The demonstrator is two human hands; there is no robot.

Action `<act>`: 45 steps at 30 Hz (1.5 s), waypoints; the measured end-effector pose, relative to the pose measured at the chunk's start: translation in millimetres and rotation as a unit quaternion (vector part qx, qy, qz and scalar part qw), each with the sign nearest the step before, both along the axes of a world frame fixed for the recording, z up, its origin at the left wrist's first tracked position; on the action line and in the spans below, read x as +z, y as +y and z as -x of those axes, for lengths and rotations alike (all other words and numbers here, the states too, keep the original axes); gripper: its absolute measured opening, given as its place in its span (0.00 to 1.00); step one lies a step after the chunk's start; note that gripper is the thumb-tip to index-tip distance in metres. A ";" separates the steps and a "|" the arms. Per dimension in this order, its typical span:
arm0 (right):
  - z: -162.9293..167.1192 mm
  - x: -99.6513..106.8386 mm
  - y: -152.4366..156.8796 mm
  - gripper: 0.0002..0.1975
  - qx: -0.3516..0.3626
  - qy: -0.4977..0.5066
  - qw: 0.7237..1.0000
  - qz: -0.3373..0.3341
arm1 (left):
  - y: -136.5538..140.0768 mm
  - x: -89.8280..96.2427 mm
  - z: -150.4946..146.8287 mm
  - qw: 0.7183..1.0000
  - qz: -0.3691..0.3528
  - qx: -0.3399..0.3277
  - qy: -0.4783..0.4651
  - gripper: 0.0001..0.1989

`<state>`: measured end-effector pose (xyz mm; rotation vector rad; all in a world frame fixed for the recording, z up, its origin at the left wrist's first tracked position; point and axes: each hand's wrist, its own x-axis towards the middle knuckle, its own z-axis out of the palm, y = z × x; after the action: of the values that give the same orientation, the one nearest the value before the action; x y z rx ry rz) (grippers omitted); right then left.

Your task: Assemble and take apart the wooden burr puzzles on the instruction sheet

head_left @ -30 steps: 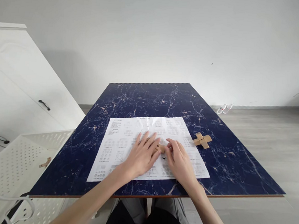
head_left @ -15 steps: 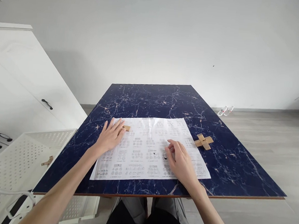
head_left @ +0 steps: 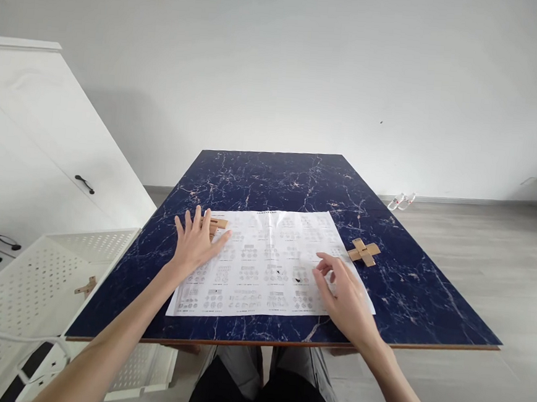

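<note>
A large printed sheet (head_left: 264,256), covered in rows of small diagrams, lies creased on the dark blue marbled table (head_left: 270,176). At its upper left corner my left hand (head_left: 196,240) is open, fingers spread over light-brown wooden pieces (head_left: 220,223) that it partly hides. Over the sheet's right side is my right hand (head_left: 347,297), fingers loosely curled with a gap between thumb and forefinger and nothing visible in them. Just beyond the sheet's right edge rests a cross-shaped wooden piece (head_left: 363,252), apart from the right hand.
To the left stand a white cabinet (head_left: 63,148) with black handles and a white perforated basket (head_left: 15,286) holding another wooden piece (head_left: 86,287). A white cable (head_left: 7,335) runs at lower left. Two clear objects (head_left: 402,201) are near the wall beyond the table's right edge.
My left hand has shifted slightly left and spread its fingers, uncovering more of the wooden pieces. My right hand has moved right across the sheet, toward its right edge.
</note>
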<state>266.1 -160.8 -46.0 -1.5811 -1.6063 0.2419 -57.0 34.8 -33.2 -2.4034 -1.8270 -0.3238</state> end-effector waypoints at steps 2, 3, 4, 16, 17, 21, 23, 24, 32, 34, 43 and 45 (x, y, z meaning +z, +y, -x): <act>-12.4 3.3 -9.8 0.15 -0.026 -0.009 1.000 -0.009 | 2.4 -0.4 -5.4 1.000 0.003 0.018 -0.010 0.56; -18.7 4.8 -14.1 0.15 -0.040 -0.013 0.999 -0.011 | 4.4 -0.5 -7.2 1.000 -0.001 0.020 -0.015 0.56; -24.7 6.3 -18.0 0.15 -0.055 -0.016 0.998 -0.011 | 6.8 -0.7 -8.5 1.000 -0.007 0.019 -0.021 0.56; -78.4 12.7 -32.3 0.16 -0.167 -0.043 0.985 -0.020 | 22.1 -6.5 -0.7 0.997 -0.045 -0.003 -0.066 0.44; -81.0 13.2 -31.2 0.17 -0.174 -0.048 0.983 -0.021 | 22.0 -6.3 -0.1 0.997 -0.049 -0.005 -0.067 0.43; -87.9 15.1 -25.1 0.18 -0.205 -0.071 0.975 -0.048 | 22.0 -5.5 1.5 0.996 -0.053 -0.003 -0.070 0.41; -90.7 14.4 -21.3 0.21 -0.215 -0.075 0.972 -0.051 | 22.0 -4.9 1.8 0.996 -0.053 -0.002 -0.071 0.39; -92.1 13.3 -19.3 0.24 -0.216 -0.075 0.972 -0.044 | 21.9 -4.4 1.9 0.996 -0.053 -0.003 -0.072 0.39; -97.3 0.8 -4.7 0.36 -0.207 -0.078 0.975 0.028 | 13.5 0.2 0.5 0.990 -0.094 -0.054 -0.090 0.33; -96.5 0.8 -1.7 0.37 -0.214 -0.089 0.972 0.029 | 9.4 2.6 -1.9 0.985 -0.109 -0.084 -0.103 0.31; -102.0 12.9 11.5 0.22 -0.191 -0.212 0.957 0.049 | -7.5 18.0 -33.8 0.964 -0.076 -0.209 -0.143 0.20; -105.1 15.8 18.6 0.22 -0.187 -0.242 0.952 0.026 | -9.8 21.1 -42.9 0.957 -0.043 -0.241 -0.153 0.18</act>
<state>371.2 -142.2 -30.2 -2.0583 -1.6144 -0.3373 -14.1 25.1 -12.1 -2.8342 -1.2464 -0.8396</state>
